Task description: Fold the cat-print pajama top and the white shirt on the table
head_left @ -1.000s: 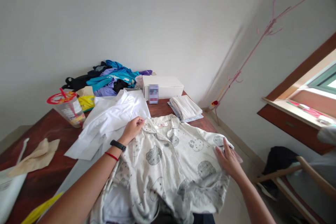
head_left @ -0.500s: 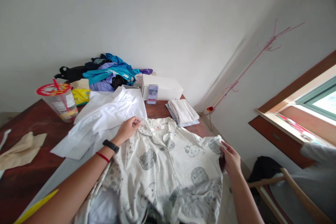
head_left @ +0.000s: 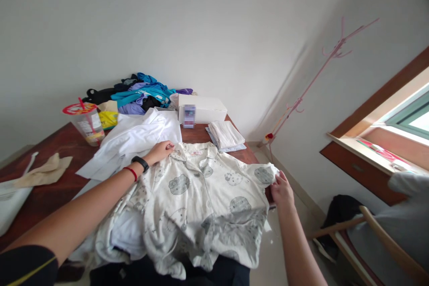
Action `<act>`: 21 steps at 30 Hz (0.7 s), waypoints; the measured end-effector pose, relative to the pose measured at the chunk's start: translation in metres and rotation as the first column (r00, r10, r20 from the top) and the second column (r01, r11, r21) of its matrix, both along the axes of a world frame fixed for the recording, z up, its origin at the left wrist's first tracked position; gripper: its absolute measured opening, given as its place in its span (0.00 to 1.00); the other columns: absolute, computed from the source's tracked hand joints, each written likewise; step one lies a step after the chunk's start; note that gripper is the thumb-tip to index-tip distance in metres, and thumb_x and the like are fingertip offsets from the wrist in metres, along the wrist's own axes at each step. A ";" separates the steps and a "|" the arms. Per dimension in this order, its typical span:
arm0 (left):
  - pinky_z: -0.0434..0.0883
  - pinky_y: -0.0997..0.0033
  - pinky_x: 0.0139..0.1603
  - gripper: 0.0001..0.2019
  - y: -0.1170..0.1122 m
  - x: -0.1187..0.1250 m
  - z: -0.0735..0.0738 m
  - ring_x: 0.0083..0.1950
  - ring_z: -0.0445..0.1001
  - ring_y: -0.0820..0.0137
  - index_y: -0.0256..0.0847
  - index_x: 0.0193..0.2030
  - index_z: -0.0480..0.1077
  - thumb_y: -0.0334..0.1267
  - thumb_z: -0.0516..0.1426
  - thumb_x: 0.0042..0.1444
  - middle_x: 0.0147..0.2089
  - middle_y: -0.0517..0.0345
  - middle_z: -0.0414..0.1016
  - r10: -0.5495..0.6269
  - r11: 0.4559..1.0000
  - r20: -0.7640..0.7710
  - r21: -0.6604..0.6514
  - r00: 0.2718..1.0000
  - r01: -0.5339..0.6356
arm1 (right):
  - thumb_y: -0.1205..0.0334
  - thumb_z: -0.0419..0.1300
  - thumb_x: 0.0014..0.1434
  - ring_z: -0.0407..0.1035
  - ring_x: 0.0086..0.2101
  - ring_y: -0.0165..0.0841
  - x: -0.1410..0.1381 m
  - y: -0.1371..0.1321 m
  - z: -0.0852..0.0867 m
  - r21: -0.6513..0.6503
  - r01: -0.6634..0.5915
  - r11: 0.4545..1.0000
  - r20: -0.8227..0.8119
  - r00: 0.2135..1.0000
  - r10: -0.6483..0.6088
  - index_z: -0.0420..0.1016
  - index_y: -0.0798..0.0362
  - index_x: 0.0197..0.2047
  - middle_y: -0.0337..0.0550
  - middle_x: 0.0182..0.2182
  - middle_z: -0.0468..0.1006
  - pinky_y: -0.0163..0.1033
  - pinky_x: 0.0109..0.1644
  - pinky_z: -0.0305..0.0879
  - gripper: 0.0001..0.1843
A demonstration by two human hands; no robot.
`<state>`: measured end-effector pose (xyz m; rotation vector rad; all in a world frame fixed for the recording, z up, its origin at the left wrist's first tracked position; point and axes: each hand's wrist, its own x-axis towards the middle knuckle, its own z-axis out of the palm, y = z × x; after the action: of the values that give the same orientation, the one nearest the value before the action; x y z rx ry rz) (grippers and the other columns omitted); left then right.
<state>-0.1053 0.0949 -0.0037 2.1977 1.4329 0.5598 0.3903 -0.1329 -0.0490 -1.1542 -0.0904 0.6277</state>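
Note:
A cream pajama shirt (head_left: 204,187) with grey cartoon cat prints lies spread over the front of the table, its collar toward the wall and its lower part draping over the near edge. My left hand (head_left: 161,152) pinches the shirt at the shoulder beside the collar. At the end of the short sleeve on the right, my right hand (head_left: 282,189) has its fingers closed on the cloth. A white garment (head_left: 144,132) lies loosely on the table just beyond my left hand.
Folded cloths (head_left: 226,135) and a white box (head_left: 203,109) stand farther back. On the left are a plastic cup (head_left: 87,126) and a tan paper napkin (head_left: 47,172). Dark and blue clothes (head_left: 140,94) lie heaped by the wall. A wooden chair (head_left: 385,237) stands right, near a pink coat rack (head_left: 317,73).
The view has shifted slightly. The shirt's lower part has come down flatter over the near edge, and its hem now shows. Both hands keep their hold on the shirt.

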 end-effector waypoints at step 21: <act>0.69 0.59 0.62 0.18 -0.139 0.311 -0.016 0.59 0.74 0.56 0.36 0.58 0.74 0.40 0.58 0.65 0.57 0.44 0.78 -0.722 0.670 -0.030 0.215 0.691 0.710 | 0.55 0.69 0.46 0.60 0.20 0.25 -0.034 -0.003 -0.010 0.086 0.158 0.984 0.321 0.930 -0.177 0.73 0.53 0.39 0.31 0.24 0.69 0.31 0.20 0.59 0.18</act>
<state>0.2053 -0.0440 -0.0202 2.6317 0.3721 0.4814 0.3561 -0.1362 -0.0594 -1.1866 -0.2896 0.2746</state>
